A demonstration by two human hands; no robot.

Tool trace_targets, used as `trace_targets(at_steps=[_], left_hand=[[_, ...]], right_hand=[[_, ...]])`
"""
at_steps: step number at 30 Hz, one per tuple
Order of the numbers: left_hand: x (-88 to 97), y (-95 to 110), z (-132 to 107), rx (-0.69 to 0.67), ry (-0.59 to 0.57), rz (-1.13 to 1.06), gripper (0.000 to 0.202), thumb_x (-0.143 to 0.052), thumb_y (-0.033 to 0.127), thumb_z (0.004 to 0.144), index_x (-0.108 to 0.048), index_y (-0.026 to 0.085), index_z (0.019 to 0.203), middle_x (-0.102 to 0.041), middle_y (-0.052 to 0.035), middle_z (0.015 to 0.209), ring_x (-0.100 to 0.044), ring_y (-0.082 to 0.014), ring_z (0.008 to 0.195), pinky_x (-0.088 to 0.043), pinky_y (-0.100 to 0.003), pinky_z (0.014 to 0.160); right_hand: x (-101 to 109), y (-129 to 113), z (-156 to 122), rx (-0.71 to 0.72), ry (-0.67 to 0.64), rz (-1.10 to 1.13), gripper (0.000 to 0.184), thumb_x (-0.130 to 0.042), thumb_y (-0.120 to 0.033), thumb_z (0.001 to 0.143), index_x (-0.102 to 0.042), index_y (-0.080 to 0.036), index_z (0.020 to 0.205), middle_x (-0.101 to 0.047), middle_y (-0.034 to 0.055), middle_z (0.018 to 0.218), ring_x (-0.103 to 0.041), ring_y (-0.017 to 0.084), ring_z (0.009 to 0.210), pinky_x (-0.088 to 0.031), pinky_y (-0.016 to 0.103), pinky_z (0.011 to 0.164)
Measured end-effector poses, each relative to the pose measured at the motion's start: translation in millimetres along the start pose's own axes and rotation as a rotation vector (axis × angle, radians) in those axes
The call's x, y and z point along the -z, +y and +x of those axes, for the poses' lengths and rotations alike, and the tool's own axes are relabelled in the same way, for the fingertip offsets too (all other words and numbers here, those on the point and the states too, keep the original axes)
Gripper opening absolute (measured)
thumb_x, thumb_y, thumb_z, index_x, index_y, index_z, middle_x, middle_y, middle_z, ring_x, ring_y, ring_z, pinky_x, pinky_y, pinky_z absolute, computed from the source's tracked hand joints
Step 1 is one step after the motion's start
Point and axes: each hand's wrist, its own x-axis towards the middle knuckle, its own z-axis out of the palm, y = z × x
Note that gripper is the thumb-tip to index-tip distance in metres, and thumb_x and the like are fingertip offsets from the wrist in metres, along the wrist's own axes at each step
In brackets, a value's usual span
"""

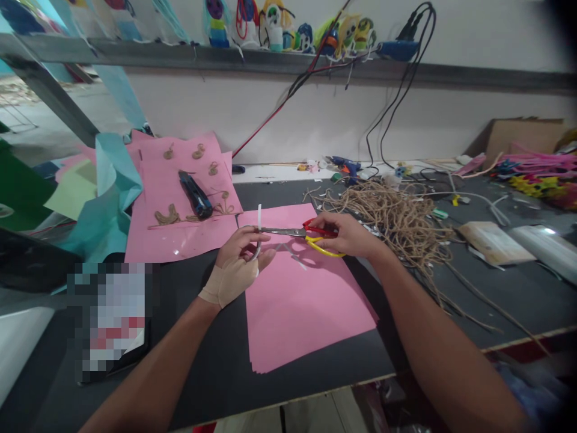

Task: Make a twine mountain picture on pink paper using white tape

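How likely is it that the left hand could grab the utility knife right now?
Probably not immediately: the left hand holds a white strip. Otherwise, the utility knife lies uncovered nearby on pink paper, seemingly within reach.

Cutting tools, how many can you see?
2: the scissors in the right hand, and the box cutter on the pink sheets further left. More may be hidden.

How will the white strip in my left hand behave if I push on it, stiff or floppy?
The white strip is probably springy rather than limp: its upper end stands up unsupported above your left hand. It should bend fairly easily, since it appears to curve lower down, within the hand. Being thin and narrow, it is likely very light.
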Motion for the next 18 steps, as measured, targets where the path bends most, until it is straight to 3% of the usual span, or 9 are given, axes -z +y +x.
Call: trace_targets(at_steps=[10, 18], left_hand=[[0.0, 1.7, 0.0, 0.027, 0.005, 0.017, 0.025, -0.071, 0.032, 0.083, -0.071, 0.019, 0.104, -0.062, -0.0092, 0.114, -0.058, -0.0099, 0.074, -0.052, -0.021, 0.060], [0.4, -3.0, -0.1, -0.021, 0.019, 0.058, 0.025, -0.072, 0.031, 0.082, -0.069, 0.019, 0.104, -0.063, -0.0103, 0.117, -0.057, -0.0089, 0.070, -0.051, -0.022, 0.059]], right_hand=[[3.2, 1.1, -1.9, 0.000, -0.014, -0.011, 0.032, -0.073, -0.031, 0.077, -0.068, -0.024, 0.107, -0.071, 0.0039, 0.100, -0.065, 0.020, 0.085, -0.050, 0.033, 0.076], [8.1, 5.3, -3.2, 0.002, 0.040, -0.006, 0.036, -0.074, -0.036, 0.077, -0.067, -0.020, 0.108, -0.069, 0.0038, 0.089, -0.059, 0.016, 0.073, -0.045, 0.029, 0.065]])
